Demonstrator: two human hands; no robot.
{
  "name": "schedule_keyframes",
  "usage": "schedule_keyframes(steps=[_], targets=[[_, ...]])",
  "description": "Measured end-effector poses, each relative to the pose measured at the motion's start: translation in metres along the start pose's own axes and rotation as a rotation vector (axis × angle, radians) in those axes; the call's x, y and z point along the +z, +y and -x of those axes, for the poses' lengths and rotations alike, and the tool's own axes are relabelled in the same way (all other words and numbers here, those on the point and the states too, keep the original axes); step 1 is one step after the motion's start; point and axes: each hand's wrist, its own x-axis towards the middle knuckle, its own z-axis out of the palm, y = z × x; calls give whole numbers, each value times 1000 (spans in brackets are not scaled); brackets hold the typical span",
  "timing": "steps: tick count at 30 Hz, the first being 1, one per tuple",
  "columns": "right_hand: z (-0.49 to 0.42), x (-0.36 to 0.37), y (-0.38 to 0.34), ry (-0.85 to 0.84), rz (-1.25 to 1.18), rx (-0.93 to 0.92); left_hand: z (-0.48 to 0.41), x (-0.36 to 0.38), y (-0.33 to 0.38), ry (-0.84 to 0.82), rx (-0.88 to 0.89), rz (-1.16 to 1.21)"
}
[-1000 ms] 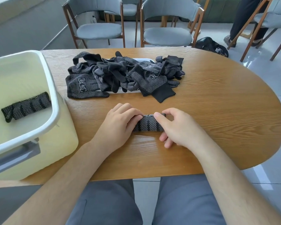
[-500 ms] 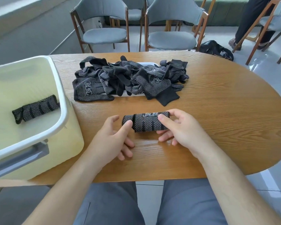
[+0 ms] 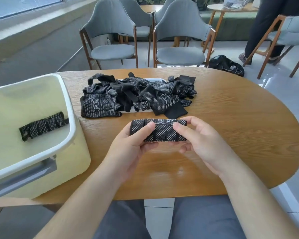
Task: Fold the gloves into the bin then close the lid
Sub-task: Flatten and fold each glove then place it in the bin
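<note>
The rolled glove [image 3: 162, 131], a black tube dotted white, sits at the centre of the frame, held level over the desk [image 3: 240, 126] by both hands. The left hand [image 3: 128, 149] has its grip clamped on the roll's left half, thumb on top and fingers curled beneath. The right hand [image 3: 202, 140] pinches the right half, thumb on the top face and fingers behind.

Just above the roll in the frame lies a pile of loose gloves [image 3: 136, 95], spread over a white flat piece [image 3: 155, 79] that is mostly hidden. At the left edge stands the pale bin [image 3: 66, 107], lid off, with a second roll [image 3: 43, 125] lying on its floor. Grey chairs [image 3: 110, 50] fill the upper frame, with a black bag [image 3: 226, 64] on the floor at upper right.
</note>
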Motion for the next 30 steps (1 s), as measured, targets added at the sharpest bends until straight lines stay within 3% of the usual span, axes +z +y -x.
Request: schedule_keyframes(steps=[7, 12, 17, 23, 30], targets=[[9, -1, -24, -91, -147, -57, 20, 6, 28, -22, 62, -22], [9, 15, -55, -199, -128, -108, 43, -2, 64, 75, 142, -86], [-7, 60, -94, -292, 39, -204, 64, -34, 113, 167, 206, -288], [-39, 145, -152, -492, 408, -284, 78, -101, 165, 285, 215, -378], [-85, 249, -166, -680, 726, -196, 68, -186, 201, 368, 31, -775]])
